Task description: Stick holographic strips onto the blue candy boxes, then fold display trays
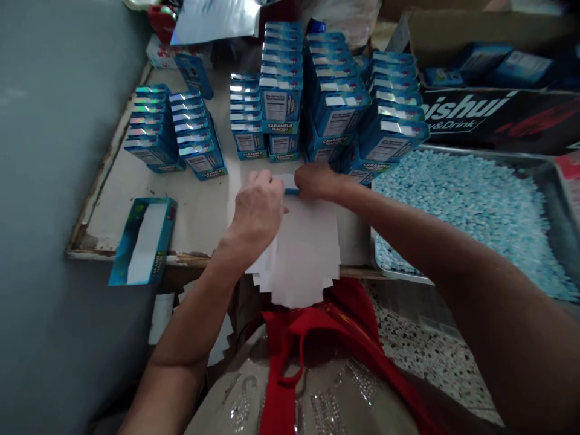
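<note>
White cardboard (308, 248) lies at frame centre; the left hand (259, 200) and right hand (313, 181) curl at its upper end; whether they grasp it, I cannot tell.

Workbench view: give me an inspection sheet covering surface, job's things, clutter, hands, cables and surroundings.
Surface: pale table, edge worn and chipped.
Job's things: white card reaching past the near edge; blue boxes in rows beyond; open box at left overhanging the edge.
Clutter: silver sheet at the far left.
Hands: left hand and right hand at the card's far end; grip unclear.
Cables: nothing seen.
Surroundings: tray of blue pieces at right, black carton behind it, speckled floor below.
</note>
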`<state>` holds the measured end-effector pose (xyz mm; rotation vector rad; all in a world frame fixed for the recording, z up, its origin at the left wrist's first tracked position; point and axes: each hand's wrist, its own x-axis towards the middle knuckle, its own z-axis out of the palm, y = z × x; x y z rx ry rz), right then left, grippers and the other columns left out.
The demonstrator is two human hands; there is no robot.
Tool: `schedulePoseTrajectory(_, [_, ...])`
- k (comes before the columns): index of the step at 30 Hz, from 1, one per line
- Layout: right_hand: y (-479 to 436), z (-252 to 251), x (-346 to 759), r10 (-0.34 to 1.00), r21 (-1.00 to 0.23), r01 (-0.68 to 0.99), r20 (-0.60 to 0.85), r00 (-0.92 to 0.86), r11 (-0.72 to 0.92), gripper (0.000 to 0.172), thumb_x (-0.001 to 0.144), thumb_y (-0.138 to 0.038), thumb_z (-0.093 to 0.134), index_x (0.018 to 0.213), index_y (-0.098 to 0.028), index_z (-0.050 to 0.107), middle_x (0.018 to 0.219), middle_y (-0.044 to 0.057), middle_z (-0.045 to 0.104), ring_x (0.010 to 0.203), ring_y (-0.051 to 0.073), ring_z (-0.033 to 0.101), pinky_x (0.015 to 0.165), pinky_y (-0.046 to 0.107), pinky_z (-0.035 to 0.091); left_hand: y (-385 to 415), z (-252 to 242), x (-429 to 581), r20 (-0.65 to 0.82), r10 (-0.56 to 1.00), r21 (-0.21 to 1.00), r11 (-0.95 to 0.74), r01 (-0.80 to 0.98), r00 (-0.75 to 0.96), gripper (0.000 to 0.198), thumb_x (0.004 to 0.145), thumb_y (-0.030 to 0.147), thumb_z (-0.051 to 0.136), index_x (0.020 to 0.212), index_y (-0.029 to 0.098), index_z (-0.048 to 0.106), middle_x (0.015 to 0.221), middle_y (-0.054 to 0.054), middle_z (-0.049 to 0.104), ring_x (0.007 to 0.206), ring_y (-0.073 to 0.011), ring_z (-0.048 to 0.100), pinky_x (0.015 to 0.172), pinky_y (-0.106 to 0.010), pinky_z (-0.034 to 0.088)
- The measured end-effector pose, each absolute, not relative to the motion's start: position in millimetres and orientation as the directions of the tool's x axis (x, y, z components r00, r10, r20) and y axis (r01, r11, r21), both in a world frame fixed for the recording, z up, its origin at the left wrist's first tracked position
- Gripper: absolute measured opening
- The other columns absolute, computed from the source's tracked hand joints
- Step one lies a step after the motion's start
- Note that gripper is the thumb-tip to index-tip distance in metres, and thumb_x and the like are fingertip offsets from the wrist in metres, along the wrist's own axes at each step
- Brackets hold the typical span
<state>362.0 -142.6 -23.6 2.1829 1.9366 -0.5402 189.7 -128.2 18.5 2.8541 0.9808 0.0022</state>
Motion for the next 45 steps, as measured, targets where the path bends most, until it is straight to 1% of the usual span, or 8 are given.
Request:
schedulePoseTrajectory(5, [-174, -2, 388, 0.832, -0.07, 0.946, -0.501, 0.24, -0.315, 0.021, 0.078, -0.004, 0.063, 0.096, 0.004, 0.07, 0.089, 0.023, 0.075, 0.089, 0.027, 0.071, 0.076, 0.03, 0.048, -207, 14, 150, -0.045, 0.451, 0.172, -0.876, 0.452, 0.891, 0.043, 0.088, 0.051, 0.072, 0.11, 0.014, 0.068, 0.105, -0.012, 0.071, 0.1, -0.0275, 0.065, 0.081, -0.036, 0.05])
schedulePoseTrajectory(12, [-248, -32, 373, 0.714, -0.255, 0.822, -0.659, 0.237, -0.509, 0.025, 0.093, -0.029, 0.063, 0.108, -0.01, 0.065, 0.07, 0.006, 0.073, 0.061, 0.017, 0.067, 0.062, 0.025, 0.048, -219, -37, 123, 0.012, 0.48, 0.169, -0.865, 0.471, 0.877, 0.027, 0.104, 0.022, 0.047, 0.093, 0.016, 0.071, 0.089, -0.01, 0.072, 0.087, -0.0245, 0.066, 0.071, -0.036, 0.046])
schedulePoseTrajectory(16, [-283, -35, 361, 0.893, -0.336, 0.832, -0.254, 0.372, -0.442, 0.036, 0.101, -0.045, 0.054, 0.12, -0.017, 0.063, 0.084, 0.008, 0.073, 0.081, 0.024, 0.069, 0.074, 0.034, 0.049, -203, -42, 123, -0.064, 0.534, 0.341, -0.782, 0.522, 0.843, 0.029, 0.104, 0.028, 0.047, 0.094, 0.017, 0.073, 0.093, -0.01, 0.075, 0.086, -0.0229, 0.066, 0.069, -0.034, 0.044])
schedulePoseTrajectory(20, [-310, -45, 336, 0.959, -0.335, 0.942, 0.272, 0.083, 0.013, 0.027, 0.105, -0.037, 0.047, 0.111, -0.021, 0.068, 0.11, 0.012, 0.07, 0.103, 0.027, 0.061, 0.088, 0.04, 0.046, -164, -54, 142, -0.324, 0.522, 0.521, -0.597, 0.61, 0.789, 0.026, 0.096, 0.033, 0.056, 0.087, 0.019, 0.075, 0.081, -0.006, 0.073, 0.075, -0.0199, 0.062, 0.064, -0.031, 0.038])
schedulePoseTrajectory(25, [-316, -84, 315, 0.952, -0.089, 0.968, 0.222, -0.209, 0.234, 0.03, 0.106, -0.027, 0.043, 0.125, -0.018, 0.064, 0.112, 0.012, 0.068, 0.103, 0.027, 0.054, 0.09, 0.04, 0.04, -124, -74, 159, -0.525, 0.297, 0.736, -0.312, 0.601, 0.798, 0.021, 0.087, 0.036, 0.066, 0.081, 0.018, 0.073, 0.071, 0.0, 0.065, 0.067, -0.0152, 0.057, 0.064, -0.028, 0.041])
schedulePoseTrajectory(32, [-304, -110, 316, 0.962, -0.119, 0.966, 0.179, -0.207, 0.23, 0.027, 0.105, -0.021, 0.039, 0.114, -0.017, 0.065, 0.099, 0.011, 0.065, 0.091, 0.026, 0.047, 0.081, 0.038, 0.035, -178, -74, 120, 0.094, 0.496, 0.292, -0.842, 0.453, 0.863, 0.025, 0.09, 0.041, 0.072, 0.102, 0.019, 0.069, 0.108, -0.013, 0.068, 0.106, -0.0296, 0.057, 0.093, -0.042, 0.044])
schedulePoseTrajectory(38, [-295, -99, 306, 0.992, -0.108, 0.987, 0.056, -0.111, 0.116, 0.032, 0.108, -0.032, 0.036, 0.1, -0.017, 0.063, 0.093, 0.01, 0.063, 0.089, 0.026, 0.051, 0.076, 0.037, 0.033, -191, -92, 122, -0.01, 0.518, 0.078, -0.852, 0.517, 0.855, 0.034, 0.099, 0.047, 0.053, 0.11, 0.017, 0.065, 0.111, -0.017, 0.067, 0.106, -0.0332, 0.056, 0.087, -0.045, 0.043])
schedulePoseTrajectory(45, [-286, -85, 308, 0.998, -0.181, 0.983, -0.056, -0.028, 0.018, 0.041, 0.109, -0.041, 0.032, 0.102, -0.015, 0.063, 0.096, 0.013, 0.067, 0.09, 0.026, 0.058, 0.069, 0.035, 0.031, -175, -88, 130, -0.073, 0.498, 0.177, -0.846, 0.503, 0.864, 0.045, 0.099, 0.056, 0.049, 0.094, 0.016, 0.068, 0.094, -0.018, 0.07, 0.097, -0.0321, 0.064, 0.078, -0.04, 0.045])
